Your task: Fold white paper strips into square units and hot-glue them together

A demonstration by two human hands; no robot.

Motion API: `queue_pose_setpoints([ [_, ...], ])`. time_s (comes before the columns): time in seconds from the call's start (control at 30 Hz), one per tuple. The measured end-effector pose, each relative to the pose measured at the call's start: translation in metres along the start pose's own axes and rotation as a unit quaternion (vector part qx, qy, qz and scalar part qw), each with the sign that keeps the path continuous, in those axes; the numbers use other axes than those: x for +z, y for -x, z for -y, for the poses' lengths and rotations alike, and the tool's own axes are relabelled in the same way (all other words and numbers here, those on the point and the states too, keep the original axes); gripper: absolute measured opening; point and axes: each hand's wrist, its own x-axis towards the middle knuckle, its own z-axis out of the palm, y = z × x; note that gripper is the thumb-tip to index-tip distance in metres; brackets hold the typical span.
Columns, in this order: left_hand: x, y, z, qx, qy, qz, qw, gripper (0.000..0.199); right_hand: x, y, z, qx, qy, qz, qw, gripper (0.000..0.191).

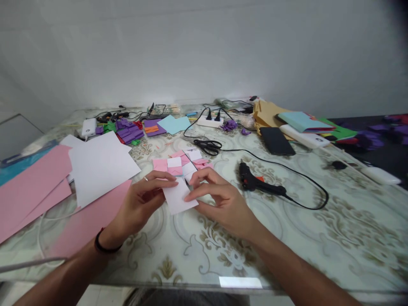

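Observation:
Both hands hold a small white piece of paper (pixel 178 199) above the patterned table. My left hand (pixel 142 199) pinches its upper left edge between thumb and fingers. My right hand (pixel 219 202) grips its right side, thumb below and fingertips on the sheet. Just beyond lie small folded pink and white papers (pixel 174 165), partly hidden behind the right fingers. Black-handled scissors (pixel 208 147) rest behind these, their blades running toward the folded pieces. To the right of my right hand, a black glue gun (pixel 259 180) lies on its side with its cord trailing.
At left are white sheets (pixel 100 165) and pink sheets (pixel 35 187). Behind them sit purple folded papers (pixel 127 131), light blue paper (pixel 174 124) and a white power strip (pixel 209 121). A dark phone (pixel 276 141) and stacked coloured paper (pixel 304 122) lie at right.

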Motion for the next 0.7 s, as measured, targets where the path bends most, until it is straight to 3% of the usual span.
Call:
queue_pose_setpoints([
  [0.13, 0.002, 0.001, -0.003, -0.081, 0.137, 0.010, 0.987, 0.033, 0.001, -0.001, -0.001, -0.015, 0.012, -0.030, 0.999, 0.030],
  [0.27, 0.006, -0.003, -0.003, -0.165, 0.132, -0.007, 0.977, 0.041, 0.003, -0.001, 0.001, 0.000, 0.022, -0.024, 0.999, 0.030],
  [0.47, 0.008, -0.006, -0.007, -0.156, 0.072, -0.040, 0.984, 0.021, 0.005, 0.002, 0.008, 0.097, -0.042, -0.014, 0.994, 0.032],
  [0.53, 0.007, -0.006, -0.008, -0.149, 0.071, -0.051, 0.985, 0.022, 0.005, 0.002, 0.010, 0.135, -0.022, -0.010, 0.991, 0.023],
  [0.6, 0.007, -0.005, -0.009, -0.160, 0.065, -0.023, 0.985, 0.023, 0.005, 0.000, 0.011, 0.166, 0.029, -0.004, 0.986, 0.016],
  [0.7, 0.005, -0.004, -0.010, -0.190, -0.003, 0.045, 0.981, 0.021, 0.006, -0.002, 0.012, 0.175, 0.086, 0.026, 0.981, 0.022],
])
